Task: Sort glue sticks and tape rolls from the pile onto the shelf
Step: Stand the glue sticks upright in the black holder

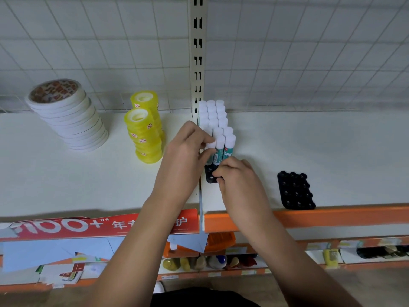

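Glue sticks (pixel 218 120) with white caps are packed upright in a black tray (pixel 209 176) on the white shelf (pixel 309 140). One front stick (pixel 210 144) is pinched at its cap by the left hand (pixel 188 151); the tray's near edge is gripped by the right hand (pixel 239 180). Left of the tray, yellow tape rolls (pixel 146 134) and white tape rolls (pixel 68 116) are stacked.
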`<state>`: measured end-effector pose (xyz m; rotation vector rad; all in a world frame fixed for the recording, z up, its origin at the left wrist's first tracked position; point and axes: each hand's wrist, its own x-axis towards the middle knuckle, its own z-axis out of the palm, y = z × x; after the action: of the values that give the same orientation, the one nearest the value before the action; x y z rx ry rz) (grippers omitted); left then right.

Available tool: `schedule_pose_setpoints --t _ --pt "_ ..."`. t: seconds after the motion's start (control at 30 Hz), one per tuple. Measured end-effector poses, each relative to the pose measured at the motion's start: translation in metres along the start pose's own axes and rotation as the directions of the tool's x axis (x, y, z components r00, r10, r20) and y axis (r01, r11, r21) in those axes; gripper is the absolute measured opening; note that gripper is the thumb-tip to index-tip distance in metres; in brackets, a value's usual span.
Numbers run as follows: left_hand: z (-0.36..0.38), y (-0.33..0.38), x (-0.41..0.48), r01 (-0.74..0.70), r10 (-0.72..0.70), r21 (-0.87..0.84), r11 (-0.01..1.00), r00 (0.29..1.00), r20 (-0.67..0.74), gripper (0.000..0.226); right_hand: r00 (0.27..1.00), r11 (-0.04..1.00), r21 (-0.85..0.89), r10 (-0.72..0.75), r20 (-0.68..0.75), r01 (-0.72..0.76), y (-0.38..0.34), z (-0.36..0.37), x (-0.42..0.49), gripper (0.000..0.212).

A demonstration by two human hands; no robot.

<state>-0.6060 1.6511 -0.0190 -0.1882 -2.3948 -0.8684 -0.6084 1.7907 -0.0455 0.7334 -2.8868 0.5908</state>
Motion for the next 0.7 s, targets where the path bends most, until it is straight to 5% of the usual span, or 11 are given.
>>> schedule_pose_setpoints --t 0.7 --pt "0.005 0.003 -0.006 0.277 -0.286 -0.126 0.953 0.957 -0.055 0.038 1.000 0.996 0.090 0.026 -0.002 -0.026 0.000 -0.010 -0.003 0.024"
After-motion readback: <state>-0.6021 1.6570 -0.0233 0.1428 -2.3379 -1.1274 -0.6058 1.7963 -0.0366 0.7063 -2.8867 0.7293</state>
